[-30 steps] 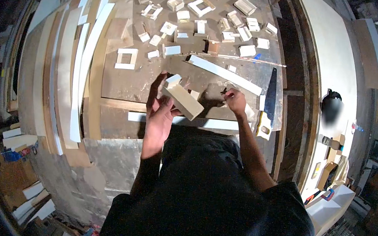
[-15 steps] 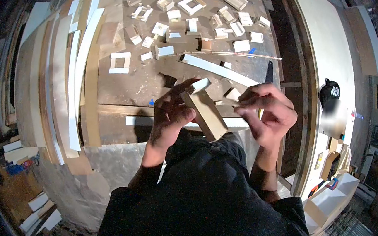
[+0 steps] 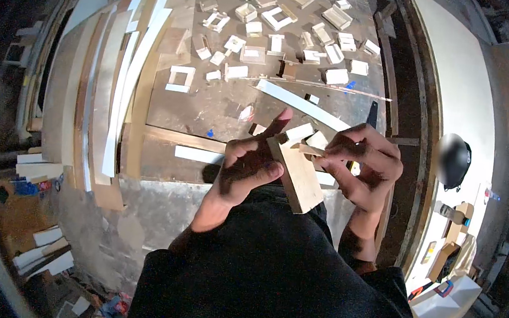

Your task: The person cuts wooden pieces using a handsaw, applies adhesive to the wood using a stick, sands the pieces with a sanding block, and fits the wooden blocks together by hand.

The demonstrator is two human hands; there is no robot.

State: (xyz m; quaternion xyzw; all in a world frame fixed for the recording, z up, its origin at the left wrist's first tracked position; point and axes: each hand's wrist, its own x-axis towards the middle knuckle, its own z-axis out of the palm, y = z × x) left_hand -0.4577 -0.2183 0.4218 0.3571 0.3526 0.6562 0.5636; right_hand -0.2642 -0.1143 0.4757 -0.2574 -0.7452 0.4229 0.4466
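Observation:
My left hand [image 3: 242,173] supports a small pale wooden assembly [image 3: 300,180], tilted, with the thumb at its left edge and one finger stretched up behind it. A white-faced part [image 3: 299,132] shows at its upper end; whether it is joined to the assembly I cannot tell. Between the thumb and fingers of my right hand [image 3: 367,165] is a thin wooden strip [image 3: 310,149], its left end against or just over the assembly's upper part. Behind the hands, a long white strip [image 3: 303,103] lies slantwise on the worktable [image 3: 201,108].
Several small wooden frames and boxes [image 3: 278,18] are scattered over the table's far half. Long boards [image 3: 106,77] are stacked at the left. To the right, past a dark gap, a pale panel [image 3: 458,74] carries a black cap [image 3: 455,163]. A dark saw-like blade [image 3: 373,113] lies near the table's right edge.
The assembly has come lower and turned, showing more of its broad face. My left index finger has stretched upward. The strip in my right hand has come closer to the assembly. The view has shifted.

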